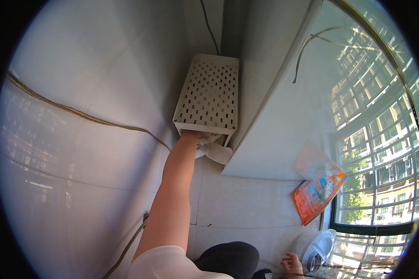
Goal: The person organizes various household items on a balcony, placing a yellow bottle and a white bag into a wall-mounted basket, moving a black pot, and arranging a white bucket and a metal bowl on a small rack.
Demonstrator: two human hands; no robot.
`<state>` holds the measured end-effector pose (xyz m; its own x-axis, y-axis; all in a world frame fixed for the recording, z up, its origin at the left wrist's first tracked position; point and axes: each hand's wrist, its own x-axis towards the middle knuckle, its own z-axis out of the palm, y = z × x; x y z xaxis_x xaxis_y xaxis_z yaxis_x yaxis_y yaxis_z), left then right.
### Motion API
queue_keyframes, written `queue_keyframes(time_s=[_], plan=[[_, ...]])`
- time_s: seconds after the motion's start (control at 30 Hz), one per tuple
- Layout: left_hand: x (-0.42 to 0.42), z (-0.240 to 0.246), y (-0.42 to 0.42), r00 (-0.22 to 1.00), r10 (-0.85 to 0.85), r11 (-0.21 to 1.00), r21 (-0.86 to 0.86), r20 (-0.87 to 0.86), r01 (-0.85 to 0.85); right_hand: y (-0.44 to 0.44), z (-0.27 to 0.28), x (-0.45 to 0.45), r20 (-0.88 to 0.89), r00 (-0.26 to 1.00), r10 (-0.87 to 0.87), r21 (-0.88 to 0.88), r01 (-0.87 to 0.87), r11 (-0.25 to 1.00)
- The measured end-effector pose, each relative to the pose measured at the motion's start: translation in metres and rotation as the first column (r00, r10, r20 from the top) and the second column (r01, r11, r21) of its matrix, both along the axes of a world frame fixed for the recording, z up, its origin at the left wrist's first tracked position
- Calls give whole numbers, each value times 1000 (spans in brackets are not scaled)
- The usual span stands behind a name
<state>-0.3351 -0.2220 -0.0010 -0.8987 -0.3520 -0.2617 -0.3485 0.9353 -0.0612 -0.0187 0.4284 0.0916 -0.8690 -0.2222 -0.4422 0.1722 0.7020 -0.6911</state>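
Note:
My left arm stretches forward under a white plastic rack (209, 92) with a slotted top. Only the wrist and back part of my left hand (192, 134) show; the fingers are hidden beneath the rack's front edge. Beside that wrist, a crumpled pale bag or cloth (210, 138) sits under the rack, and a white rounded object (219, 153) sticks out at its front right leg. My right hand (291, 264) is low at the lower right with loosely bent fingers and nothing visible in it. It is nearest to a white plastic basin or lid (317, 249).
An orange printed plastic bag (317, 197) leans against a glossy white panel (272, 136) on the right. A cable (90, 117) runs along the left wall; another cable (125, 247) hangs below. My dark-clad knee (228, 259) is over the tiled floor (227, 202). A barred window (384, 174) stands right.

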Motion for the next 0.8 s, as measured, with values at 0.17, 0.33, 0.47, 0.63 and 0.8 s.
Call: queue_keyframes(time_s=[0.17,0.33,0.47,0.63,0.8], plan=[[2,2,-2,1000,-17,1000,-21,3,18,-8,11,-4,31,999,22,45,-23,999],[-3,4,-2,999,-30,999,-34,-11,30,-15,8,-6,146,989,6,-14,-4,1000],[-4,-2,-4,999,-19,999,-40,-28,17,3,-8,-3,67,997,36,-46,-33,998],[-4,-3,-1,999,-11,998,-60,-52,8,32,-52,0,106,994,31,0,-31,1000],[14,22,26,992,-126,984,-134,-29,121,33,-39,10,104,986,134,105,-144,984]])
